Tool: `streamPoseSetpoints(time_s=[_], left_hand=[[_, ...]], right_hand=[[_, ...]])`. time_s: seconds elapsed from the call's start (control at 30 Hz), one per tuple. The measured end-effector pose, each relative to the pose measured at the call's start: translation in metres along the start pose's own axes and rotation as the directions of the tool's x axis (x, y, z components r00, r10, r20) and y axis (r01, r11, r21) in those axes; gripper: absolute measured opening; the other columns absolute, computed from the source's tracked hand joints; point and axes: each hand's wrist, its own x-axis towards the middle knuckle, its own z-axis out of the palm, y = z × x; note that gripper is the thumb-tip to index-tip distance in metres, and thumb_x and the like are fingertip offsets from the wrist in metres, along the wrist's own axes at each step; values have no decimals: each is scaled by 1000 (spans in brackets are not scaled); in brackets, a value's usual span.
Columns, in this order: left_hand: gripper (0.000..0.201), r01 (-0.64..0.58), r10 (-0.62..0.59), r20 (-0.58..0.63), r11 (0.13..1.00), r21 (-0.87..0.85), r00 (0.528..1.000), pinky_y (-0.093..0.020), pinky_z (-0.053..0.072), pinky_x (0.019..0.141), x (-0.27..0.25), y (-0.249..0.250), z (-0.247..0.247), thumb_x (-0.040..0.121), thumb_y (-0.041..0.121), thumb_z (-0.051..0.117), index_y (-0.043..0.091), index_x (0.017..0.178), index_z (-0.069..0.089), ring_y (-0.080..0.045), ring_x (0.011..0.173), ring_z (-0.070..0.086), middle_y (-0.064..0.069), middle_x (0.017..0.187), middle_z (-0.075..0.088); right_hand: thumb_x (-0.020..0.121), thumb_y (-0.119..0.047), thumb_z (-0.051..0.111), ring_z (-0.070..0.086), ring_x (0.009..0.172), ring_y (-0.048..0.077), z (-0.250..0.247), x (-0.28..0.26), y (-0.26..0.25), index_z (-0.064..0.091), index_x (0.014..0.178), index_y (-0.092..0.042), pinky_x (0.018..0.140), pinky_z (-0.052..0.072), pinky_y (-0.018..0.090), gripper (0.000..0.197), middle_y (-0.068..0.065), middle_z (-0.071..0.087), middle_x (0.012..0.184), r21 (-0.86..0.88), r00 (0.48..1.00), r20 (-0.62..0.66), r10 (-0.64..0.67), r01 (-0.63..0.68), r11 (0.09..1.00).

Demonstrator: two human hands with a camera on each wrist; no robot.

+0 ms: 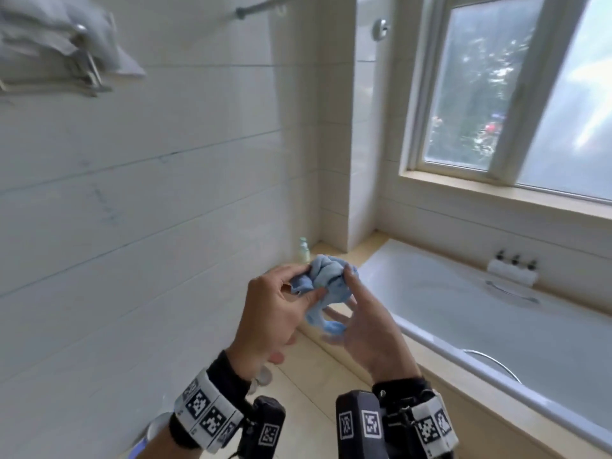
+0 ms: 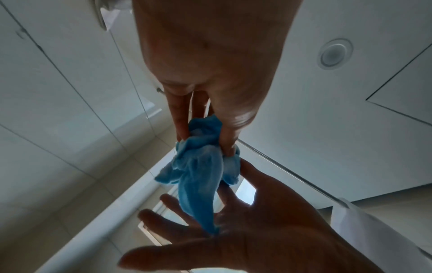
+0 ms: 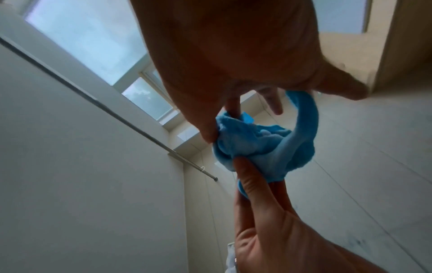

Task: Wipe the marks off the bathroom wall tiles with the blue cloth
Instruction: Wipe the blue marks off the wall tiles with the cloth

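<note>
A crumpled blue cloth (image 1: 326, 283) hangs in the air in front of me, above the tub's corner. My left hand (image 1: 311, 281) pinches its upper bunch between thumb and fingers, which the left wrist view confirms (image 2: 203, 136). My right hand (image 1: 351, 303) is spread, its straight index finger touching the top of the cloth and its other fingers under the hanging tail. In the left wrist view the cloth's tail (image 2: 205, 212) touches the right palm. Faint dark marks (image 1: 106, 207) streak the white wall tiles (image 1: 165, 243) on the left, with a smaller mark (image 1: 167, 156) on a grout line.
A white bathtub (image 1: 496, 313) runs along the right under a window (image 1: 490, 94). A small pale bottle (image 1: 303, 250) stands in the tub corner, and dark-capped toiletry bottles (image 1: 515, 261) stand on the far ledge. A towel rack with a towel (image 1: 66, 44) projects at upper left.
</note>
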Motion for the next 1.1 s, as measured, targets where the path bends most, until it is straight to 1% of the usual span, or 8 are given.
streamPoseSetpoints(time_s=[0.1,0.23,0.37,0.5,0.6,0.77,0.97,1.1], left_hand=[[42,-42,51,-64,991,124,997,-16,55,81,40,-18,2,81,29,91,19,119,78,-5,96,70,14,104,75],[47,-29,17,52,970,241,998,-14,52,81,87,-38,-10,83,45,85,22,123,76,-2,100,67,17,108,73],[43,54,-99,178,969,243,979,-12,49,90,119,-59,-41,97,39,71,23,137,69,3,116,64,19,126,70],[36,100,-133,57,914,393,990,-16,51,87,138,-82,-74,94,31,79,28,129,73,5,116,62,22,125,70],[36,121,-104,-63,858,499,993,-25,54,86,153,-99,-101,88,31,84,28,122,74,0,110,64,22,121,69],[59,197,-64,-266,837,511,962,-22,52,86,180,-137,-156,74,38,93,33,123,62,3,114,60,27,127,62],[61,71,82,-258,844,531,963,-8,44,84,233,-186,-216,76,40,90,31,130,64,-1,109,62,22,122,67],[59,9,126,-256,884,467,958,-16,51,81,285,-219,-245,78,42,88,29,130,65,-3,109,62,20,123,67]], right_hand=[[103,-53,54,68,116,43,-1,50,-7,68,131,-20,94,54,67,46,15,71,129,84,987,45,153,-157,984],[103,-50,54,71,95,38,1,116,-15,64,127,-2,73,61,47,55,26,66,118,119,961,189,200,-225,967],[102,-42,59,68,83,36,14,178,-13,55,109,5,74,60,40,47,33,61,96,174,894,427,135,-228,958],[112,-41,40,58,96,40,34,231,5,54,122,-6,86,55,49,40,26,56,113,51,848,471,243,-302,952],[106,-40,55,61,105,42,70,264,17,64,125,-7,85,58,48,40,29,58,126,-38,834,445,326,-346,938],[105,-39,54,63,93,39,140,316,32,73,120,-16,77,57,47,34,20,66,115,-125,742,592,314,-300,946],[103,-46,58,62,92,38,213,389,41,70,122,-8,81,46,49,44,22,68,109,-303,717,614,330,-172,937],[102,-52,58,52,102,36,245,443,27,69,125,-14,80,38,46,46,16,63,112,-323,741,582,335,-167,931]])
